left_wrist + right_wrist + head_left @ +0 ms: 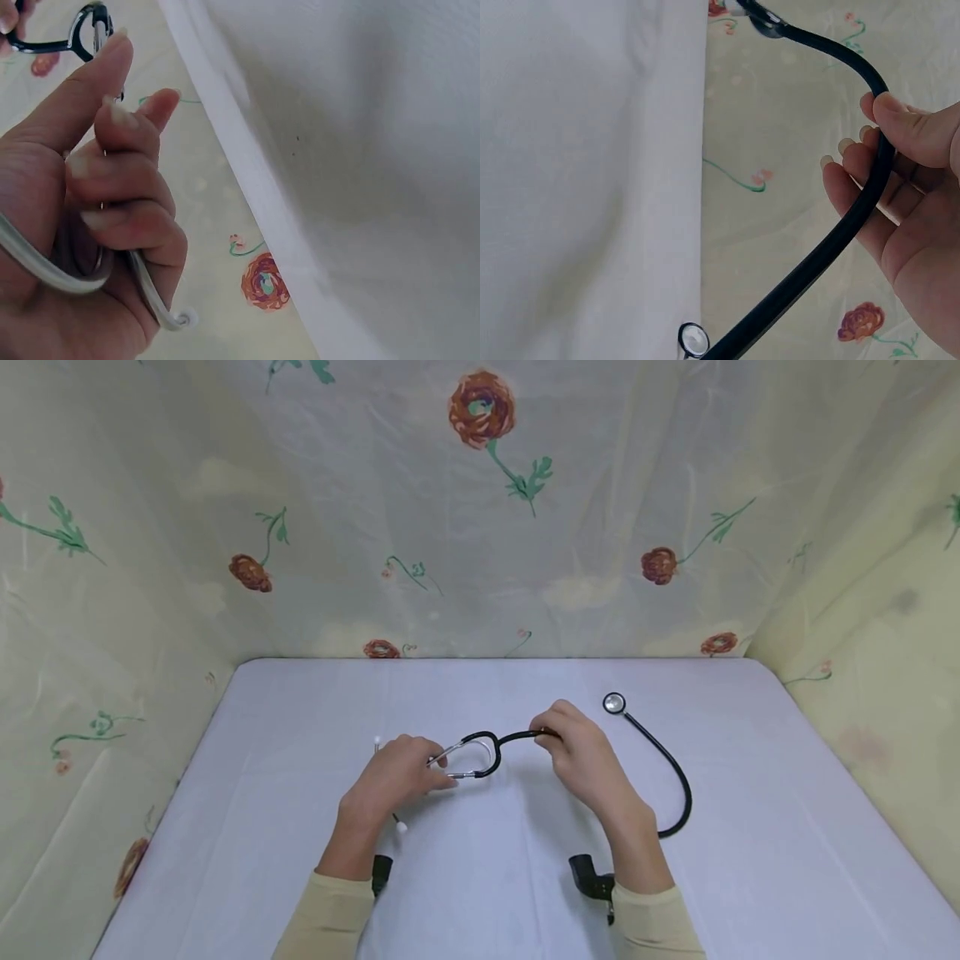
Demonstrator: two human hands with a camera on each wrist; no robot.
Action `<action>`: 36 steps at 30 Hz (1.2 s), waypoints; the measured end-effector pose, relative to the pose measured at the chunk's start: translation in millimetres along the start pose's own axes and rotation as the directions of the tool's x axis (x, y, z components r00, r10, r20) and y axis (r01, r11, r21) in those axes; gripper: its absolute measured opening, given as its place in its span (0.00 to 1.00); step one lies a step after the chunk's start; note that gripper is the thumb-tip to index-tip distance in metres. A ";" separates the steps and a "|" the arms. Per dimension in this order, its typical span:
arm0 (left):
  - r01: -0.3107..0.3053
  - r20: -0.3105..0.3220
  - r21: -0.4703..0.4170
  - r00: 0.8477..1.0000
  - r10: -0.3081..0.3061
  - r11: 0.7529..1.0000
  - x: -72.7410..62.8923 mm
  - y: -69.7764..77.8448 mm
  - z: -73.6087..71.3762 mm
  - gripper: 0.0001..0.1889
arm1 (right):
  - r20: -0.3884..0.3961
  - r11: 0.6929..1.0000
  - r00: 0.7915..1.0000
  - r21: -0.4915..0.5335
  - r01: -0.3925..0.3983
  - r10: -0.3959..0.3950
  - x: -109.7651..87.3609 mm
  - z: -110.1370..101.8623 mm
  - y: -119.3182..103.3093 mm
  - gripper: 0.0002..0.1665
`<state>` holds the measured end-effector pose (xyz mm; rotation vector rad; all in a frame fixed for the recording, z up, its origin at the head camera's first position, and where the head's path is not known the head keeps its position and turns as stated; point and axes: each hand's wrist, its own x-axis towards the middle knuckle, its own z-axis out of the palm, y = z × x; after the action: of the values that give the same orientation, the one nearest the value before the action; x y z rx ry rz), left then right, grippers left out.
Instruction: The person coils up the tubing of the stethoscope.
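A stethoscope with black tubing [517, 737] stretches between both hands over the white table. My left hand [397, 777] grips its metal ear tubes, fingers curled round them in the left wrist view, where a bent silver tube [45, 270] crosses the palm. One white eartip [401, 827] shows below that hand. My right hand [585, 760] pinches the tubing past the Y-shaped fork; in the right wrist view the thumb lies on the black tube [810, 262]. From there the tube passes behind the right forearm and curves up to the round chest piece [614, 702] on the table.
A white cloth covers the table [480, 693]. Flower-printed curtain [480, 552] hangs behind it and along both sides. Dark wrist-worn pieces [592, 881] stick out beside both forearms.
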<state>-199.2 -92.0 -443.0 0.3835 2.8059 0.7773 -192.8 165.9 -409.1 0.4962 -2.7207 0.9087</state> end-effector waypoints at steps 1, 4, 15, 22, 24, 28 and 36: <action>-0.012 -0.001 0.001 1.000 0.012 1.000 0.2 0.1 0.2 0.12 | 0.002 1.000 1.000 0.012 0.010 -0.010 -0.1 -0.9 -0.9 0.06; -0.052 -0.001 0.014 0.999 0.052 0.999 0.8 1.5 1.2 0.12 | 0.021 0.997 0.999 0.066 0.039 -0.041 -0.8 -3.0 -4.9 0.06; -0.174 0.026 0.090 0.985 0.172 0.981 -0.5 17.2 3.6 0.09 | 0.098 0.978 0.990 0.192 0.078 -0.098 -2.6 -5.9 -17.2 0.06; -0.275 0.090 0.007 0.958 0.273 0.962 -14.4 40.6 -5.9 0.07 | 0.056 0.939 0.992 0.331 0.090 -0.115 -3.3 -17.0 -17.9 0.07; -0.303 0.100 -0.007 0.948 0.302 0.953 -17.4 45.2 -8.8 0.06 | 0.051 0.926 0.991 0.363 0.101 -0.128 -2.4 -19.0 -15.4 0.07; -0.343 0.114 -0.047 0.931 0.346 0.938 -21.9 50.6 -11.8 0.04 | 0.065 0.905 0.988 0.413 0.101 -0.140 -1.2 -19.0 -10.7 0.07; -0.400 0.126 -0.138 0.900 0.417 0.906 -30.3 56.7 -18.9 0.09 | 0.149 0.867 0.980 0.497 0.039 -0.129 -2.7 -16.8 -6.1 0.06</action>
<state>-164.6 -63.1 -393.4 0.9921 2.5530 0.9321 -186.1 172.3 -393.5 0.8181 -2.5697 1.6170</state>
